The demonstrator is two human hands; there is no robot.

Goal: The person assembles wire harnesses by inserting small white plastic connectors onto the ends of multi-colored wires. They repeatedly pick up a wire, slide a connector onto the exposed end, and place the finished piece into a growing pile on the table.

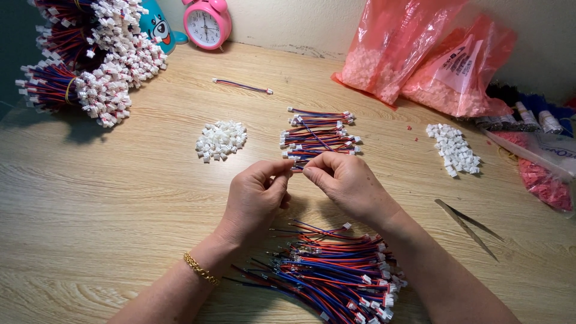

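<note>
Red-and-blue wire lead (296,165), light and limp, is pinched by left hand (255,198) and right hand (348,183) mid-counter; best gripped near its connector.

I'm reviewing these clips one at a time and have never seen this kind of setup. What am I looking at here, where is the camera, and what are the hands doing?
There is no machine here: a person works with two bare hands, filmed by a camera worn on the head, looking down at a wooden table. The left hand and right hand meet at the fingertips, pinching a short red and blue wire between them; it is too small to see more.

Near the wrists lies a loose pile of wires. Beyond the hands is a smaller heap of wires, with little piles of white connectors on the left and right. Far left are banded wire bundles, at the back a pink alarm clock and pink plastic bags, and at right metal tweezers.
</note>
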